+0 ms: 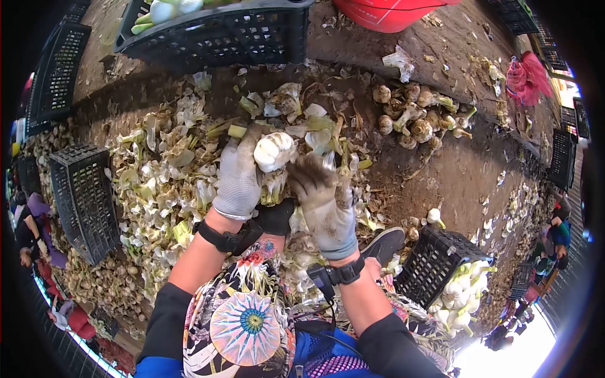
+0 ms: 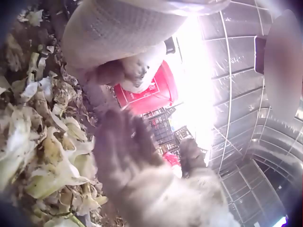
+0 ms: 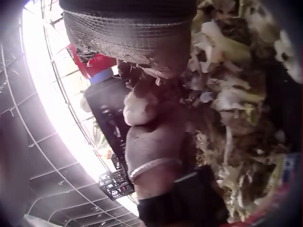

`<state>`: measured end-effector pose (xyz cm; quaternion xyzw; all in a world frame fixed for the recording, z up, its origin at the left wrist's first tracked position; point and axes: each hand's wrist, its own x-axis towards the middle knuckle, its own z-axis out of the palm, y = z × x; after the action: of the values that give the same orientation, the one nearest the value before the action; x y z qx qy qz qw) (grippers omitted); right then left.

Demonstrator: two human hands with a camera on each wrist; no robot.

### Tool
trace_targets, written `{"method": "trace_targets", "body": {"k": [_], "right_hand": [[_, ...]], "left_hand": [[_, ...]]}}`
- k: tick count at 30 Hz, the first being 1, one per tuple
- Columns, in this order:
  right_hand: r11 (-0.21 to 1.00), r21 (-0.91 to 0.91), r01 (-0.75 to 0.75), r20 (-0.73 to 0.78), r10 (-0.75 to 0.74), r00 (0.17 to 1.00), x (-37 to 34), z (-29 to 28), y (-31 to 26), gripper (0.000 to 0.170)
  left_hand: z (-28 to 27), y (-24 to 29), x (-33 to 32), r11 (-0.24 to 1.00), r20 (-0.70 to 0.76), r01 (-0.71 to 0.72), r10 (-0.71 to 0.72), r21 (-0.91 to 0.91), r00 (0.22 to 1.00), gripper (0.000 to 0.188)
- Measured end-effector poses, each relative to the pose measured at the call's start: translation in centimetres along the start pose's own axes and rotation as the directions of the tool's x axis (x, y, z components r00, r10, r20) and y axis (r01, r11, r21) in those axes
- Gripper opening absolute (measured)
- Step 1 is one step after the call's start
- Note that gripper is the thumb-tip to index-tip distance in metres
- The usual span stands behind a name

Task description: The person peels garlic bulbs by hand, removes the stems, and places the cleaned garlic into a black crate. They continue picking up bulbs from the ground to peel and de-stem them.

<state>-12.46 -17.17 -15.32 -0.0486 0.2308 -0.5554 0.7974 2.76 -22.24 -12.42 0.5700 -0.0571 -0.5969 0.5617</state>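
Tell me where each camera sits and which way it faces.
Head: on the head, facing forward and down at a round white garlic bulb gripped by the pale-gloved left hand; the soiled-gloved right hand, forearms and patterned clothing show.
Left wrist: on that wrist, looking past the left hand toward the right hand and a red plastic bucket.
Right wrist: on that wrist, looking past the right hand toward the left hand and a black plastic crate.
Shared: both wrist views show both hands, the bulb and the bucket.

The left fingers (image 1: 250, 140) hold a garlic bulb (image 1: 273, 152).
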Motion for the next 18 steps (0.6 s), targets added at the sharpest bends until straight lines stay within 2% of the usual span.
{"method": "trace_targets", "body": {"k": [1,2,3,4,5,7,8,9,11,12,13,15,16,17,18], "right_hand": [[0.999,0.024,-0.043,-0.086,0.045,0.995,-0.8,-0.9,-0.3,0.063],[0.993,-0.002,-0.115,-0.040,0.115,0.993,-0.9,-0.7,-1.6,0.063],[0.993,0.004,-0.117,-0.043,0.117,0.992,-0.6,-0.5,-1.9,0.063],[1.000,0.013,-0.028,0.035,0.028,0.999,0.6,0.7,-2.6,0.063],[0.998,0.024,0.064,0.118,-0.066,0.991,2.0,2.0,-3.6,0.064],[0.978,-0.072,0.193,0.109,-0.185,0.977,4.5,5.8,-4.2,0.069],[0.952,-0.175,0.250,0.238,-0.205,0.949,5.7,6.8,-4.1,0.073],[0.953,-0.174,0.250,0.237,-0.206,0.949,5.3,6.5,-3.3,0.073],[0.769,-0.610,0.191,0.080,-0.180,0.980,3.3,5.1,-1.7,0.072],[0.695,-0.679,0.235,0.164,-0.168,0.972,2.3,4.9,-1.3,0.072],[0.689,-0.673,0.269,0.224,-0.157,0.962,1.1,4.6,-0.6,0.070],[0.806,-0.531,0.260,0.154,-0.211,0.965,-0.1,3.5,0.5,0.070],[0.807,-0.531,0.258,0.151,-0.210,0.966,-0.3,2.6,-0.1,0.070],[0.879,-0.453,0.148,-0.002,-0.167,0.986,-0.3,1.5,-1.4,0.068],[0.935,-0.352,0.046,-0.150,-0.105,0.983,-0.4,0.8,-2.1,0.067]], "left_hand": [[0.1,0.1,0.0,0.999,0.003,0.010,-0.010,-0.030,1.000,0.032],[-0.8,0.0,0.1,1.000,-0.004,0.007,-0.007,-0.026,1.000,0.032],[-2.1,-0.3,0.4,0.989,0.137,0.021,-0.041,0.149,0.990,0.031],[-2.7,-0.6,0.5,0.948,0.275,0.011,-0.104,0.318,0.956,0.030],[-2.2,-0.9,0.4,0.948,0.285,0.010,-0.106,0.319,0.953,0.030],[-0.7,-1.8,-0.4,0.892,0.201,-0.156,0.075,0.425,0.977,0.027],[1.1,-1.7,-1.2,0.941,0.168,-0.202,0.161,0.270,0.973,0.024],[1.3,-1.7,-1.3,0.941,0.167,-0.202,0.161,0.271,0.973,0.024],[1.2,-1.6,-1.2,0.910,0.138,-0.275,0.243,0.311,0.960,0.022],[0.5,-1.3,-1.1,0.856,0.125,-0.281,0.252,0.434,0.960,0.026],[-0.2,-1.3,-0.8,0.856,0.118,-0.280,0.254,0.434,0.960,0.026],[-1.4,-1.8,-0.4,0.948,0.058,-0.102,0.088,0.302,0.994,0.031],[-1.2,-1.8,-0.4,0.990,0.042,-0.037,0.031,0.136,0.999,0.028],[-1.1,-1.5,-0.4,0.990,0.041,-0.035,0.029,0.138,0.999,0.028],[-1.0,-1.1,-0.6,0.996,0.131,0.007,-0.018,0.085,0.991,0.028]]}}
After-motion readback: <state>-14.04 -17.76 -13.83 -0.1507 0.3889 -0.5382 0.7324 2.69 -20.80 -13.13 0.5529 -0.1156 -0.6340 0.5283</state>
